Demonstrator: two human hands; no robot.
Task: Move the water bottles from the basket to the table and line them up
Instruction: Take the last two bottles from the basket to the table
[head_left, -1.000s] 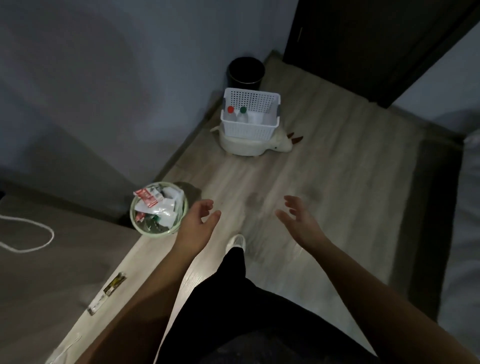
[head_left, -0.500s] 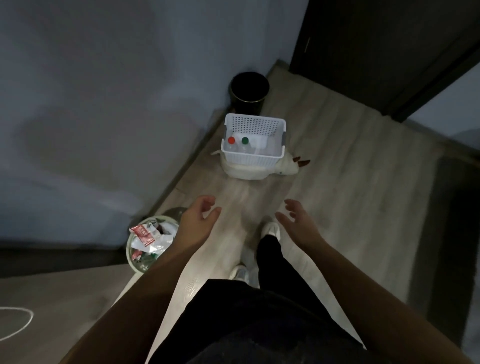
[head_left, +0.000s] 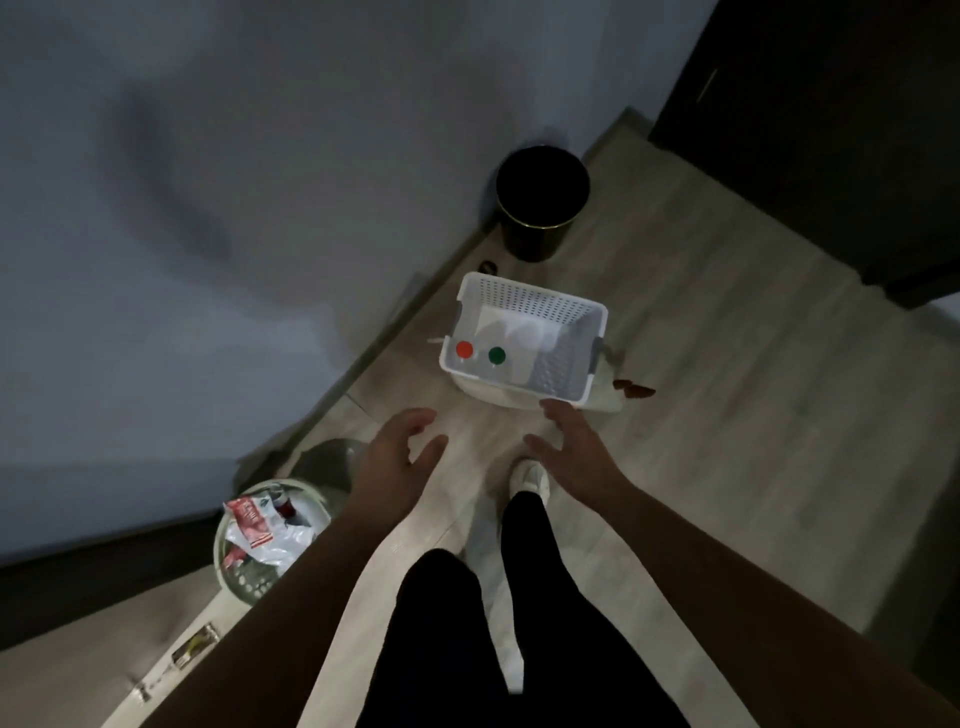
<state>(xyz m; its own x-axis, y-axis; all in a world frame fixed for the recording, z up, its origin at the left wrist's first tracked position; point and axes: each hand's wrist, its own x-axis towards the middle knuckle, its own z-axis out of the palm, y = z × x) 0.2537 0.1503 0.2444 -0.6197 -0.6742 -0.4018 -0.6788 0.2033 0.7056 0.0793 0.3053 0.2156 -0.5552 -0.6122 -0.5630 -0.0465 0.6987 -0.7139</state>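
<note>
A white perforated basket (head_left: 566, 364) stands on the wooden floor near the wall. Inside it, at the left, stand two clear water bottles: one with a red cap (head_left: 464, 349), one with a green cap (head_left: 496, 355). My left hand (head_left: 397, 457) reaches forward below the basket, fingers relaxed, holding nothing. My right hand (head_left: 574, 447) is stretched out with its fingertips just short of the basket's near right corner, also empty.
A black round bin (head_left: 540, 205) stands against the wall behind the basket. A pale green bin (head_left: 249, 582) full of wrappers sits at the lower left beside a table edge (head_left: 171, 660). A white toy (head_left: 608, 397) lies under the basket. Dark door at upper right.
I have stepped closer to the basket; it now appears larger and nearer. Both hands have moved forward toward it, the right one almost reaching its near rim.
</note>
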